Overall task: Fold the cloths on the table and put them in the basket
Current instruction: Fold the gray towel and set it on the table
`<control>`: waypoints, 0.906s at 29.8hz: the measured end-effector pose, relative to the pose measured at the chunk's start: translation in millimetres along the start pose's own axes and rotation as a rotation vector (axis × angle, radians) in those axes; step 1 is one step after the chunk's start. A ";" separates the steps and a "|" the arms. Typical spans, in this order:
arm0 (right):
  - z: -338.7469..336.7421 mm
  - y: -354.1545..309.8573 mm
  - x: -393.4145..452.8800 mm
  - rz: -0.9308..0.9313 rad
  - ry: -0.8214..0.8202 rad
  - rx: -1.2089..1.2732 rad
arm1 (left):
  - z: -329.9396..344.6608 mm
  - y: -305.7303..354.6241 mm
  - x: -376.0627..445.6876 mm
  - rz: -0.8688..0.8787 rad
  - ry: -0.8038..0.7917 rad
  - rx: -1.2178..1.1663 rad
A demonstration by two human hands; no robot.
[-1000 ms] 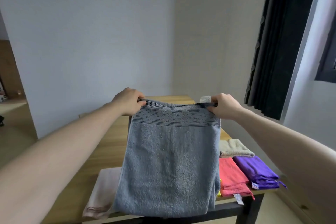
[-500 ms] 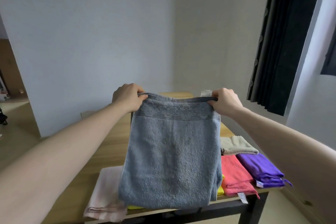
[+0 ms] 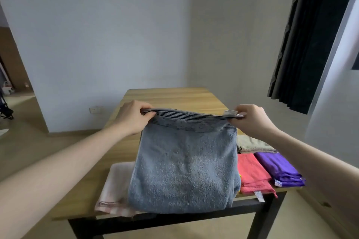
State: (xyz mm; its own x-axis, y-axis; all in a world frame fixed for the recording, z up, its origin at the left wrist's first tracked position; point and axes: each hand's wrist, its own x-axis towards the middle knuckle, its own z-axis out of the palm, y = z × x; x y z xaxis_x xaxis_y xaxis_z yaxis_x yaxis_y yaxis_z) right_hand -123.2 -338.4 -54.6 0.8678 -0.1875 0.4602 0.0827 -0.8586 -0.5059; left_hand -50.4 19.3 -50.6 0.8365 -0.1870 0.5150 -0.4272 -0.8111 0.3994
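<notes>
Head camera view, looking forward and down over a wooden table (image 3: 174, 97). 2 bare hands hold up a grey-blue towel (image 3: 184, 170) by its patterned top hem. The left hand (image 3: 134, 117) is closed in a pinch on the left corner; the right hand (image 3: 250, 120) is closed in a pinch on the right corner, beside a small white label. The towel looks already doubled, hanging in front of the near table edge with its lower fold resting on a pale pink cloth (image 3: 114, 188) that lies on the table. To the right sit 3 folded cloths: a beige one (image 3: 252, 144) farthest, a coral one (image 3: 252, 172) and a purple one (image 3: 277, 169) nearer. No basket is in view. The towel appears soft, thick and limp, fairly light, likely to sag between the hands, so the top corners seem the best places to hold it. Compared with 1 second ago, the hands and hem sit lower and further forward over the table, and more of the bare tabletop shows beyond them.
</notes>
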 end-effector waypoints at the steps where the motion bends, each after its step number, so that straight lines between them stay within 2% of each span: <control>1: -2.3 1.8 -8.5 -0.008 0.000 0.010 | -2.1 -0.9 -6.6 0.007 -0.019 -0.030; 5: 8.8 21.3 -52.2 -0.003 -0.112 -0.008 | -0.3 -11.6 -48.5 0.022 -0.116 -0.098; 9: 20.9 32.0 -84.2 -0.064 -0.124 -0.021 | 3.0 -14.3 -82.3 0.063 -0.139 -0.065; 13: 25.1 31.1 -100.0 -0.105 -0.187 0.047 | 2.8 -10.5 -97.5 0.084 -0.248 -0.082; 17: 23.4 31.4 -113.7 -0.150 -0.234 0.074 | 0.1 -14.8 -113.4 0.176 -0.255 -0.051; 22: 28.0 45.5 -145.7 -0.124 -0.287 -0.020 | 5.5 -30.4 -145.2 0.205 -0.262 0.046; 27: 38.4 48.5 -173.5 -0.159 -0.380 -0.063 | 16.1 -37.0 -167.3 0.224 -0.448 0.222</control>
State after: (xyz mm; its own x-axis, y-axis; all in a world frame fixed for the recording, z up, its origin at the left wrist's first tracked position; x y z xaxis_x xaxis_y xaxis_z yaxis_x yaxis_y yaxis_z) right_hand -250.9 -329.2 -186.9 0.9667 0.1289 0.2212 0.2102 -0.8926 -0.3988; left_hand -169.0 71.6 -163.8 0.8183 -0.5469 0.1766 -0.5696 -0.8128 0.1223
